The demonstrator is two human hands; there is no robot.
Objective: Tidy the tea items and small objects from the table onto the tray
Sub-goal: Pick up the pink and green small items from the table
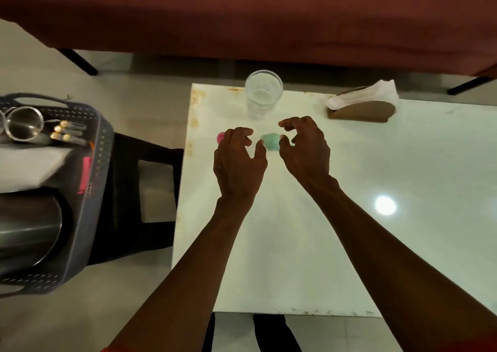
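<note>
A small green object (271, 141) lay on the tabletop (349, 217) between the two hands; the left hand (238, 163) and right hand (305, 147) hovered with fingers (287, 123) curled apart, gripping nothing, a pink object (220, 137) just behind the left fingers

Glass (263, 93) and napkin holder (361, 109) flank open tabletop (376, 244).

A dark red sofa (269, 15) ran across the far side, its black legs (80, 61) on the pale tiled floor (129, 311). Nearer than the sofa stood a black stool (139, 190).
</note>
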